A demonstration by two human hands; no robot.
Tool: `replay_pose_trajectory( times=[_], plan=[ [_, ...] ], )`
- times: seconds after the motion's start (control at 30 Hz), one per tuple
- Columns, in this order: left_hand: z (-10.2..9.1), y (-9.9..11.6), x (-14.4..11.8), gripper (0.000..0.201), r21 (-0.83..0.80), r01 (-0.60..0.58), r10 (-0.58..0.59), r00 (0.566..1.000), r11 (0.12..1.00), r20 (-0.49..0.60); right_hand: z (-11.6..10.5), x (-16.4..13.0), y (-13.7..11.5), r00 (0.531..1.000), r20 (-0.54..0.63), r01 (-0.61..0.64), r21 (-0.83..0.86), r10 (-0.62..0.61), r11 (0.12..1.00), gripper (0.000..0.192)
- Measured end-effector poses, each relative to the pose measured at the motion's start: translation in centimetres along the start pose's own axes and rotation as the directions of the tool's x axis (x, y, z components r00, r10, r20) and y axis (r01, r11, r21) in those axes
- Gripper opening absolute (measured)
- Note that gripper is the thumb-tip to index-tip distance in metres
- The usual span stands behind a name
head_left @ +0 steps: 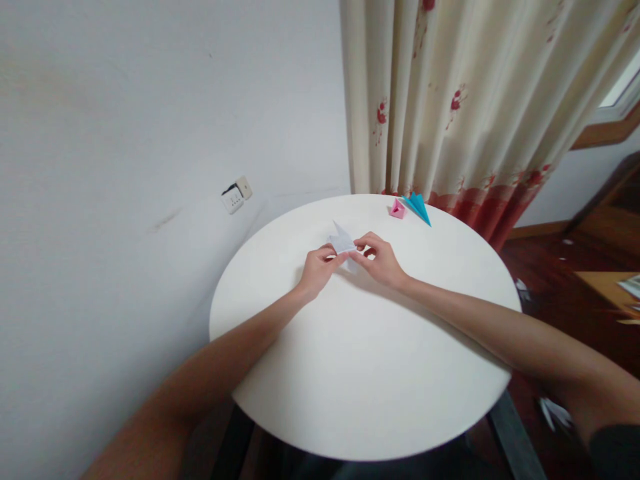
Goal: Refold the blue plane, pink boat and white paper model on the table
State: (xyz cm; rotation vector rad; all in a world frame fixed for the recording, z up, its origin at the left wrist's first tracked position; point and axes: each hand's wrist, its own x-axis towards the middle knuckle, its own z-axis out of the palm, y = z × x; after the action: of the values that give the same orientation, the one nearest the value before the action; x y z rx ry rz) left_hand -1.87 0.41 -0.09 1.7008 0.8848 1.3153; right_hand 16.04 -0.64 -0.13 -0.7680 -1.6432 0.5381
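A small folded piece of white paper [342, 241] rests on the round white table [365, 373], near its far side. My left hand [318, 269] pinches the paper's near left edge. From the right, my right hand [381, 259] grips its near right edge between thumb and fingers. Both hands press the paper down against the tabletop. Part of the paper is hidden under my fingers.
A small pink folded paper shape [397, 209] and a blue folded paper shape [418, 207] lie at the table's far edge. Behind them hangs a cream curtain [470, 100] with red flowers. A wall socket [235, 197] is at the left. Dark wooden floor lies to the right.
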Motion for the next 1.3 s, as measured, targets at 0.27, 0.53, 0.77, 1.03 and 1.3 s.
replay_pose_trajectory(
  times=[0.27,0.53,0.77,1.03,1.3],
  plan=[
    [0.2,-0.5,0.0,0.028,-0.085,0.034,-0.038,0.998,0.996,-0.049,-0.1,0.0,-0.4,1.0,0.013,0.008,0.037,-0.008,0.999,0.032],
    [0.4,0.3,-0.4,0.035,-0.113,0.069,-0.07,0.998,0.991,-0.003,-0.1,0.0,-0.3,0.993,0.047,-0.115,0.11,0.11,0.987,0.028],
    [0.8,0.9,-0.6,0.037,-0.115,0.102,-0.104,0.995,0.988,-0.011,0.4,0.3,0.2,0.967,0.068,-0.253,0.268,0.244,0.93,0.03],
    [0.5,1.1,-0.4,0.044,-0.051,0.095,-0.094,0.996,0.994,0.006,0.2,0.5,0.3,0.965,0.085,-0.261,0.308,0.246,0.915,0.03],
    [0.1,1.0,-0.3,0.041,0.021,0.053,-0.054,0.998,0.998,0.032,0.0,0.6,0.7,0.965,0.072,-0.263,0.226,0.253,0.938,0.035]
  ],
)
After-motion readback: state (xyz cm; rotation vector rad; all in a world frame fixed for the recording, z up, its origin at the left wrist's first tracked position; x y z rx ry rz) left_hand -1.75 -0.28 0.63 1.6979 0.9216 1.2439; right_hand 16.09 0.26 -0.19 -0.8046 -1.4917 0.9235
